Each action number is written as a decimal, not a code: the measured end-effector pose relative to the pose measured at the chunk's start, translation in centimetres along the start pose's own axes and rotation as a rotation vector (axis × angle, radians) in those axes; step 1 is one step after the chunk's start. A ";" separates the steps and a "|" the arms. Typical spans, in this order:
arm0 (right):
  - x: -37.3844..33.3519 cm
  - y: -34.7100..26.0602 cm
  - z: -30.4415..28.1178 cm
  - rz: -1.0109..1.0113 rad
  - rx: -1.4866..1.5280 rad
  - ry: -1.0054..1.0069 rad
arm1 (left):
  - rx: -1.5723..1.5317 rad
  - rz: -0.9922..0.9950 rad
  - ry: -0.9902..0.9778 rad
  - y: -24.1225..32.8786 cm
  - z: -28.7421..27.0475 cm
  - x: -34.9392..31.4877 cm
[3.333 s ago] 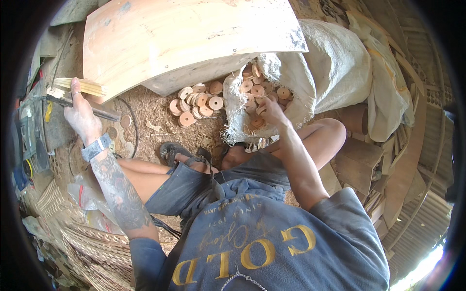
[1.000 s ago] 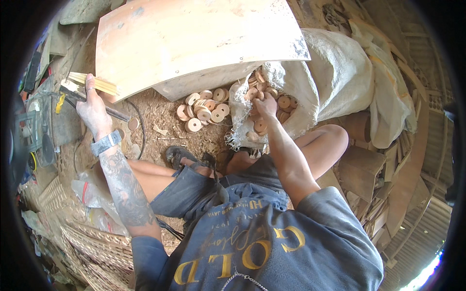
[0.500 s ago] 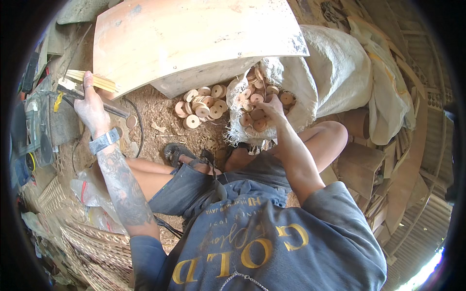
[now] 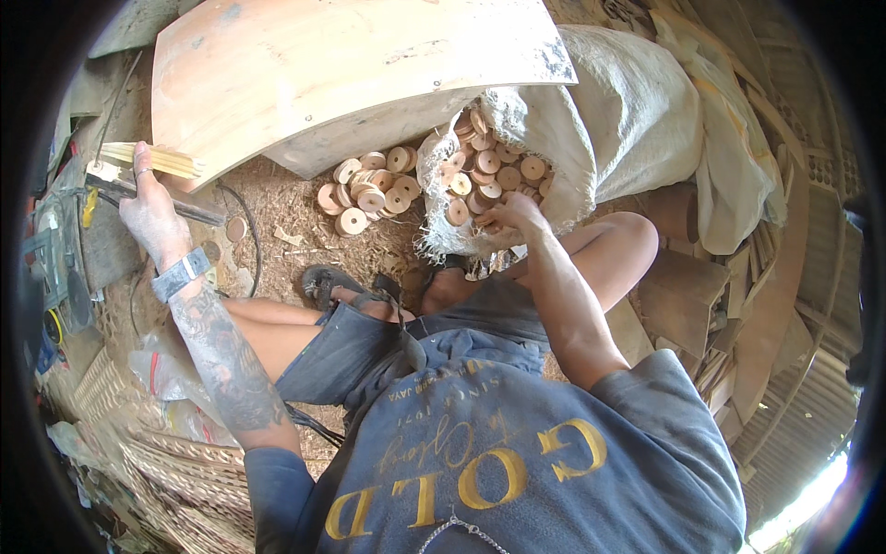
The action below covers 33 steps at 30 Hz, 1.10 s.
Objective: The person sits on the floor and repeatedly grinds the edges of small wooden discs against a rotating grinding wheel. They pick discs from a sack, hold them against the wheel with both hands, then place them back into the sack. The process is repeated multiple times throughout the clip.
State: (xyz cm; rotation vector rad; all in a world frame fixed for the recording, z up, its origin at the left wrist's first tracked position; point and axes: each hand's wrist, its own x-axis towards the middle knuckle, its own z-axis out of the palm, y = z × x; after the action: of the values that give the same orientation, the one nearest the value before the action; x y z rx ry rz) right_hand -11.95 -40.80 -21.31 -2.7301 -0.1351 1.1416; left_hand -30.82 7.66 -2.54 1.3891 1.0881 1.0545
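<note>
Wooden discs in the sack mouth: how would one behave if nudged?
Likely stiff: the discs look like solid wood. Probably apt to roll on edge, given the round rims. A nudge may shift neighbours, since they lie loosely heaped in the sack.

Clear plastic bag [image 4: 172, 380] near woven matting [image 4: 180, 475]; dark cable [image 4: 258, 242] on sawdust [image 4: 286, 205].

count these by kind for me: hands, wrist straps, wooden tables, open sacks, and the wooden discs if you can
hands (left hand, right hand): 2
wrist strap: 1
wooden table: 1
open sack: 1
Total: 5, without the wooden discs, which overlap too much to count
</note>
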 end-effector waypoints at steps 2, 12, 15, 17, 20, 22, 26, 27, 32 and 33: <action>-0.6 -0.4 1.0 -0.058 0.060 -0.144 | 0.007 0.008 0.012 0.0 0.0 0.0; 0.2 -0.7 7.5 -0.274 0.202 0.313 | 0.032 0.016 0.026 0.1 0.1 -0.1; 0.2 -0.7 7.9 -0.338 0.167 0.355 | 0.053 0.040 0.023 0.2 0.1 -0.1; 0.2 -1.1 8.0 -0.334 0.167 0.360 | 0.041 0.055 0.023 0.2 0.1 -0.1; 0.0 -2.0 7.3 -0.277 0.168 0.350 | 0.022 0.058 0.015 0.3 0.3 -0.2; -0.1 -3.0 5.9 -0.222 0.165 0.368 | 0.007 0.040 0.012 0.5 0.3 -0.5; -2.6 -4.3 1.4 -0.143 0.283 0.219 | -0.002 0.035 0.015 1.2 0.4 -1.0; -3.2 -4.8 0.0 -0.171 0.341 0.235 | 0.010 0.020 0.029 1.3 0.4 -1.1; -7.8 -8.6 -3.4 -0.275 0.884 0.004 | -0.008 0.025 0.031 1.5 0.8 -1.4; -8.3 -9.8 -3.3 -0.312 1.021 -0.079 | 0.006 0.014 0.041 1.5 0.8 -1.4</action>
State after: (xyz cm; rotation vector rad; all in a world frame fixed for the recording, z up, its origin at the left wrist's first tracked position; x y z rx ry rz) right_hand -15.57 -32.94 -11.29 -1.6950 0.0184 0.8740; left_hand -30.20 6.06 -1.16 1.3870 1.1142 1.0948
